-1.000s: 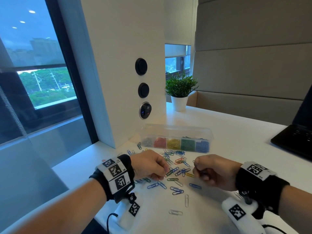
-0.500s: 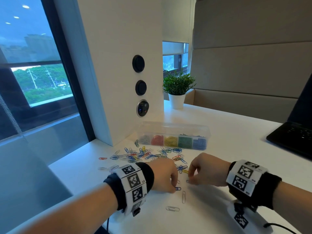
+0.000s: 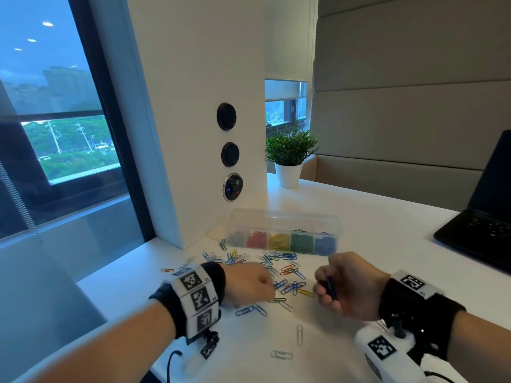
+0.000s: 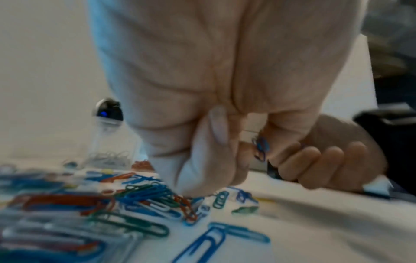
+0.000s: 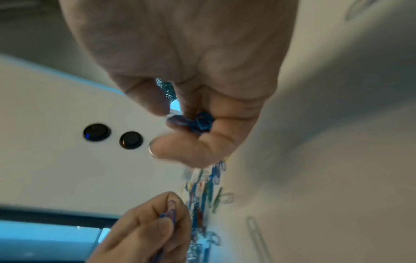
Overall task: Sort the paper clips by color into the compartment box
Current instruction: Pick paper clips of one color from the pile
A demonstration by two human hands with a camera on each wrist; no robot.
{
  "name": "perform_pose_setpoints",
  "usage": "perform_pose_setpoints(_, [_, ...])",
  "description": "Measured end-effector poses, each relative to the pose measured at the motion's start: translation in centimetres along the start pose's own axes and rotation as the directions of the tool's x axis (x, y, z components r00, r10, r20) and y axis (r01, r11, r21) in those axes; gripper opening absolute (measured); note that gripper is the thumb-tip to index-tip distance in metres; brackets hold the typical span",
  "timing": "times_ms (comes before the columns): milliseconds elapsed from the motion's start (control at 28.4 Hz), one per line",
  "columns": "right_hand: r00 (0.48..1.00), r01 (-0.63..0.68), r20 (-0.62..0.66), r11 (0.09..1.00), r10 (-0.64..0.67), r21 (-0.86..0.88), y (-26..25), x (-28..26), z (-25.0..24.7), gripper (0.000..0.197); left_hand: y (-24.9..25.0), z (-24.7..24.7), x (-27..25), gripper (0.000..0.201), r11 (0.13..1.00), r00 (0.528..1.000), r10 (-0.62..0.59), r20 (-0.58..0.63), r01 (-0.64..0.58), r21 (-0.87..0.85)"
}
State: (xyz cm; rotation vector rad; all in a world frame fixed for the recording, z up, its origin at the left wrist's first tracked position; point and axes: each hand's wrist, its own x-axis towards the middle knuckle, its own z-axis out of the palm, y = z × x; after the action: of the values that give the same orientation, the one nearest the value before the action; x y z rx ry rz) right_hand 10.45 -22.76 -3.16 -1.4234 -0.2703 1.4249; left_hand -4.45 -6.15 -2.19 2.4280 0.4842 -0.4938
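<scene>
The white worktop (image 3: 373, 244) runs from the window side across to a dark laptop (image 3: 481, 230) at the far right, leaving open surface between that laptop and the clear compartment box (image 3: 282, 217), which stands against the white pillar (image 3: 199, 106) with its lid back so every cell can be reached from the person's side; grey, red, yellow, green and blue cells each already hold matching clips. In front of the box the loose paper clips (image 3: 287, 280) lie scattered in mixed colours, within easy reach of both hands, with two pale ones nearer the worktop's front edge. The right hand (image 3: 351, 286) is curled round a small bunch of blue clips (image 5: 198, 122), apparently gathering one colour before a trip to the blue cell at the box's right end, a path that looks unobstructed. The left hand (image 3: 249, 286) is closed just above the heap, and the right wrist view shows it pinching a blue clip (image 5: 171, 211) between thumb and fingertip
</scene>
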Motion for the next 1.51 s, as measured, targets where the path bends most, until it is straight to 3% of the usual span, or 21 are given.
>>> perform_pose_setpoints(70, [0.999, 0.019, 0.027, 0.982, -0.025, 0.188, -0.3, 0.2, 0.0, 0.015, -0.7, -0.5, 0.0, 0.018, 0.907, 0.999, -0.035, -0.011, 0.027, -0.421])
perform_pose_setpoints(176, [0.997, 0.06, 0.03, 0.974, -0.068, 0.217, -0.4, 0.8, -0.3, 0.039, -1.2, -0.7, 0.0, 0.019, 0.6, 1.0, -0.022, -0.011, 0.005, -0.8])
perform_pose_setpoints(282, [0.997, 0.053, 0.04, 0.966, -0.065, 0.252, -0.7, 0.8, -0.4, 0.058, -1.1, -0.8, -0.2, 0.018, 0.37, 0.999, 0.027, -0.016, -0.025, -0.929])
perform_pose_setpoints(493, [0.999, 0.028, 0.02, 0.969, -0.034, 0.247, -1.3, 0.5, -1.0, 0.057, -1.5, -0.6, 0.7, 0.047, 0.173, 0.997, 0.064, 0.053, 0.041, -0.984])
perform_pose_setpoints(599, [0.999, 0.037, -0.038, 0.985, -0.031, 0.167, -1.5, 0.3, -1.0, 0.051, -1.9, -0.9, 0.8, 0.053, 0.201, 0.996, 0.048, 0.079, 0.068, -0.977])
perform_pose_setpoints(669, [0.995, 0.024, -0.096, 0.999, -0.02, 0.035, -1.7, 0.3, -0.6, 0.035, -2.0, -1.1, 0.8, 0.046, 0.223, 0.997, 0.02, 0.079, 0.073, -0.972])
perform_pose_setpoints(740, [0.976, 0.028, -0.201, 0.968, -0.08, -0.25, -2.0, 0.7, -0.4, 0.022, -2.1, -1.5, 0.9, 0.027, 0.366, 0.996, -0.073, 0.044, 0.068, -0.928])
perform_pose_setpoints(775, [0.961, 0.023, -0.239, 0.897, -0.142, -0.441, -2.2, 1.0, -0.3, 0.018, -2.2, -1.7, 1.2, 0.019, 0.501, 0.991, -0.134, -0.012, 0.057, -0.864])
perform_pose_setpoints(845, [0.935, 0.008, -0.208, 0.605, -0.286, -0.796, -2.8, 1.4, -0.2, 0.014, -2.5, -2.3, 1.3, 0.012, 0.828, 0.969, -0.168, -0.184, 0.037, -0.559])
perform_pose_setpoints(881, [0.925, 0.02, -0.149, 0.437, -0.349, -0.899, -3.1, 1.7, -0.1, 0.014, -2.7, -2.7, 1.4, 0.01, 0.937, 0.963, -0.113, -0.245, 0.021, -0.348])
perform_pose_setpoints(916, [0.916, 0.049, -0.081, 0.309, -0.393, -0.95, -3.3, 2.0, 0.1, 0.014, -2.7, -3.0, 1.3, 0.01, 0.986, 0.963, -0.037, -0.267, -0.008, -0.166])
perform_pose_setpoints(1021, [0.901, 0.114, 0.053, 0.118, -0.431, -0.986, -3.7, 3.0, 0.9, 0.016, -2.8, -3.3, 0.8, 0.007, 0.998, 0.983, 0.048, -0.175, -0.04, 0.049])
perform_pose_setpoints(1162, [0.912, 0.118, 0.119, -0.028, -0.393, -0.993, -3.6, 4.7, 1.8, 0.018, -2.5, -2.1, 0.5, 0.014, 0.977, 0.99, 0.083, -0.111, -0.058, 0.207])
perform_pose_setpoints(1338, [0.927, 0.073, 0.091, -0.061, -0.364, -0.995, -2.9, 4.8, 1.3, 0.011, -2.1, -1.4, 0.1, 0.025, 0.944, 0.99, 0.093, -0.101, -0.055, 0.326])
perform_pose_setpoints(1515, [0.906, 0.108, 0.123, -0.06, -0.404, -0.992, -2.9, 4.4, 1.0, 0.01, -2.5, -1.2, -0.2, 0.024, 0.939, 0.992, 0.043, -0.12, 0.001, 0.345])
